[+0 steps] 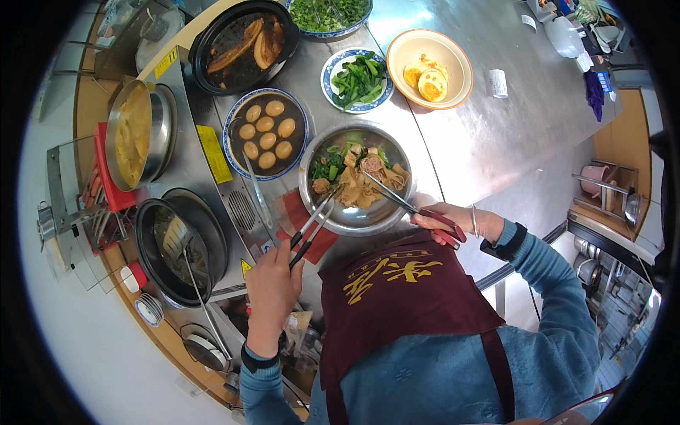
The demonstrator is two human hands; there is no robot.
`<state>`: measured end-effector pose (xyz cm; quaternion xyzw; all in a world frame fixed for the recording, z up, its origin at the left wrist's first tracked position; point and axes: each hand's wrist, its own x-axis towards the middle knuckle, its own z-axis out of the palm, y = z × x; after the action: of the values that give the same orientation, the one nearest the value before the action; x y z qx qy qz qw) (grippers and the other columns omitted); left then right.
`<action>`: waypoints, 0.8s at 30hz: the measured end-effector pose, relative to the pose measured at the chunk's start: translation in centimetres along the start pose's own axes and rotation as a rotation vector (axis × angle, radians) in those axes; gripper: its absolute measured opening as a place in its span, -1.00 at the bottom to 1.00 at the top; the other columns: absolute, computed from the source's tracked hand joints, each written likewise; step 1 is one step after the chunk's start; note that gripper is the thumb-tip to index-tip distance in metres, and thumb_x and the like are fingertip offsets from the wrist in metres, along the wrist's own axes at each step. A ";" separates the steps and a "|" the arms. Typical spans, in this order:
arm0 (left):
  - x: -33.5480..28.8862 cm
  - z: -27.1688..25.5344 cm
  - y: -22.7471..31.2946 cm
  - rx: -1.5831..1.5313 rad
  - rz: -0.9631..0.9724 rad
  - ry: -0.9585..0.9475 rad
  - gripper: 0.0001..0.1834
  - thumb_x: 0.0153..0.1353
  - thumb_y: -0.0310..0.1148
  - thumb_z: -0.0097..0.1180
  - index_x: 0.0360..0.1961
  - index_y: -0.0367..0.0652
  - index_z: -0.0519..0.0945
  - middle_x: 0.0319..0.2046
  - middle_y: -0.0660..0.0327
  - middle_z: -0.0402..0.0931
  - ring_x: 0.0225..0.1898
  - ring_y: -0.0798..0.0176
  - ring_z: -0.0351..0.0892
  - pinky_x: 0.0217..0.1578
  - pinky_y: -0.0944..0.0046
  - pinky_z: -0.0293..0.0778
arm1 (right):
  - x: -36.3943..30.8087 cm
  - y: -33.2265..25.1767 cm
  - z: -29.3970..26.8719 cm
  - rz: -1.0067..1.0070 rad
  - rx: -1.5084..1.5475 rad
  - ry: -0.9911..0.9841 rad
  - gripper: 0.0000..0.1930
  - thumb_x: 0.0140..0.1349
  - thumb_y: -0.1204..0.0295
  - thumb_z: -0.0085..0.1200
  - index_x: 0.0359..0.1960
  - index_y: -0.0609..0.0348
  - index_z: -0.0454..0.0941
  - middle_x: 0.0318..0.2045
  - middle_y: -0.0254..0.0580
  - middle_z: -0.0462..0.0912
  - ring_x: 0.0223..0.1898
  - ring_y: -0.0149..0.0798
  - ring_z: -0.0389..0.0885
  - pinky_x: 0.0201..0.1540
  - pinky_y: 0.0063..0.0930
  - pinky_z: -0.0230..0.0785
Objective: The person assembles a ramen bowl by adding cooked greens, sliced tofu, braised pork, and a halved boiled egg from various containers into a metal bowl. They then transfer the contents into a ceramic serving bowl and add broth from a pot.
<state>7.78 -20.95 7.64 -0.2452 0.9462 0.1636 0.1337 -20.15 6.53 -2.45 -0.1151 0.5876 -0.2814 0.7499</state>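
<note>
Steel counter (524, 134) runs across the upper right — bright glare on its surface. Pale wall (78, 326) at lower left, wood-toned ledge (92, 110) beside it — another wooden surface (627, 138) sits far right.

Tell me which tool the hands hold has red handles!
The scissors in the right hand; the tongs in the left hand have black grips instead.

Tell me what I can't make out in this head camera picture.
- Steel bowl, head view: most of its bottom is hidden by food.
- Red cloth, head view: any part beneath the steel bowl is hidden by it.
- Eggs, head view: their undersides are hidden in dark liquid.
- Chopped greens, head view: their far side is cut off by the upper edge.
</note>
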 end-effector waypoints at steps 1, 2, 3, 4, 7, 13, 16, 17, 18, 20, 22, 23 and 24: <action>-0.5 -0.1 0.2 0.047 0.024 0.029 -0.52 0.13 -0.27 0.36 0.08 -0.20 0.60 -0.37 0.12 0.57 -0.33 0.00 0.65 -0.34 0.05 0.55 | 0.3 -0.3 0.0 0.009 -0.003 -0.025 -0.26 0.37 -0.29 0.00 0.10 0.25 0.52 -0.62 -0.35 0.55 -0.61 -0.45 0.58 -0.55 -0.57 0.45; -0.8 -0.2 0.5 0.076 0.050 0.038 -0.50 0.13 -0.28 0.36 0.08 -0.22 0.60 -0.37 0.14 0.56 -0.34 0.03 0.64 -0.34 0.07 0.55 | 0.9 -0.7 -0.2 0.033 -0.016 -0.044 -0.24 0.37 -0.30 -0.01 0.12 0.26 0.51 -0.61 -0.35 0.55 -0.60 -0.45 0.59 -0.54 -0.57 0.45; -1.1 -0.3 0.6 0.107 0.076 0.046 -0.49 0.12 -0.28 0.36 0.09 -0.25 0.59 -0.37 0.16 0.55 -0.35 0.06 0.63 -0.35 0.09 0.55 | 1.4 -1.0 -0.3 0.034 -0.026 -0.065 -0.22 0.37 -0.31 -0.02 0.14 0.27 0.49 -0.61 -0.35 0.56 -0.60 -0.45 0.59 -0.53 -0.58 0.45; -1.4 -0.3 0.7 0.138 0.102 0.053 -0.47 0.11 -0.29 0.36 0.10 -0.27 0.59 -0.38 0.18 0.54 -0.35 0.09 0.62 -0.35 0.11 0.55 | 2.0 -1.4 -0.4 0.046 -0.044 -0.085 -0.21 0.36 -0.32 -0.03 0.14 0.28 0.49 -0.61 -0.35 0.55 -0.60 -0.45 0.59 -0.54 -0.57 0.45; -1.8 -0.2 1.1 0.162 0.121 0.019 -0.43 0.06 -0.29 0.39 0.12 -0.21 0.56 -0.33 0.17 0.54 -0.28 0.09 0.62 -0.30 0.10 0.55 | 3.4 -2.4 -0.7 0.051 -0.081 -0.123 -0.25 0.35 -0.30 0.02 0.04 0.28 0.53 -0.64 -0.38 0.52 -0.63 -0.47 0.56 -0.58 -0.59 0.43; -2.2 0.0 1.1 0.205 0.128 0.038 -0.39 0.04 -0.28 0.40 0.13 -0.25 0.55 -0.28 0.14 0.54 -0.26 0.07 0.62 -0.29 0.10 0.56 | 3.3 -3.9 -0.9 0.030 -0.147 -0.015 -0.50 0.33 -0.09 0.24 -0.20 0.19 0.59 -0.70 -0.48 0.44 -0.71 -0.57 0.43 -0.67 -0.66 0.30; -2.0 -0.3 0.9 0.148 0.092 0.026 -0.37 0.05 -0.26 0.40 0.16 -0.25 0.53 -0.26 0.13 0.55 -0.24 0.04 0.62 -0.28 0.09 0.56 | 2.7 -3.7 -0.6 0.001 -0.161 0.000 -0.56 0.35 -0.02 0.24 -0.21 0.17 0.60 -0.71 -0.49 0.43 -0.72 -0.58 0.42 -0.68 -0.66 0.29; -1.8 -0.4 0.7 0.141 0.073 0.044 -0.38 0.06 -0.25 0.40 0.14 -0.28 0.54 -0.28 0.12 0.55 -0.25 0.05 0.62 -0.29 0.10 0.56 | 2.4 -3.5 -0.5 -0.008 -0.170 0.009 -0.58 0.36 0.00 0.24 -0.21 0.17 0.60 -0.71 -0.49 0.43 -0.72 -0.59 0.41 -0.68 -0.67 0.29; -1.6 -0.6 0.6 0.129 0.054 0.060 -0.39 0.07 -0.25 0.40 0.13 -0.31 0.55 -0.29 0.11 0.55 -0.26 0.05 0.62 -0.29 0.10 0.56 | 2.0 -3.2 -0.3 -0.042 -0.126 0.003 -0.58 0.37 0.00 0.23 -0.20 0.17 0.61 -0.71 -0.49 0.43 -0.72 -0.58 0.42 -0.67 -0.67 0.29; -0.7 -0.6 0.4 0.089 0.007 0.071 -0.40 0.10 -0.24 0.39 0.12 -0.34 0.55 -0.29 0.09 0.56 -0.26 0.04 0.63 -0.30 0.10 0.57 | 1.1 -2.3 -0.1 -0.085 -0.070 0.011 -0.59 0.38 0.01 0.22 -0.19 0.17 0.62 -0.70 -0.48 0.44 -0.72 -0.58 0.42 -0.67 -0.68 0.28; 0.9 -0.1 0.3 0.037 -0.049 0.071 -0.41 0.13 -0.22 0.38 0.12 -0.34 0.55 -0.28 0.05 0.58 -0.23 0.01 0.66 -0.29 0.09 0.58 | 0.3 -1.6 -0.1 -0.044 -0.036 0.014 -0.53 0.42 -0.05 0.12 -0.08 0.17 0.61 -0.68 -0.46 0.46 -0.69 -0.55 0.46 -0.62 -0.65 0.34; 1.8 0.2 0.3 0.012 -0.046 0.058 -0.44 0.14 -0.23 0.37 0.09 -0.34 0.55 -0.28 0.04 0.59 -0.24 -0.01 0.67 -0.29 0.08 0.58 | -0.1 -1.3 -0.2 -0.048 0.007 0.010 -0.50 0.43 -0.08 0.09 -0.05 0.18 0.61 -0.67 -0.45 0.47 -0.68 -0.55 0.47 -0.60 -0.64 0.35; 2.8 0.5 0.3 -0.011 -0.036 0.054 -0.47 0.15 -0.23 0.36 0.06 -0.33 0.56 -0.28 0.04 0.60 -0.24 -0.02 0.68 -0.30 0.07 0.58 | -0.2 -1.1 -0.2 -0.024 0.031 0.025 -0.47 0.44 -0.10 0.06 -0.02 0.18 0.60 -0.66 -0.45 0.47 -0.66 -0.54 0.48 -0.59 -0.63 0.37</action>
<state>5.35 -21.64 6.30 -0.2671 0.9440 0.1598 0.1099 -20.72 5.79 -1.75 -0.1072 0.5912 -0.3010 0.7406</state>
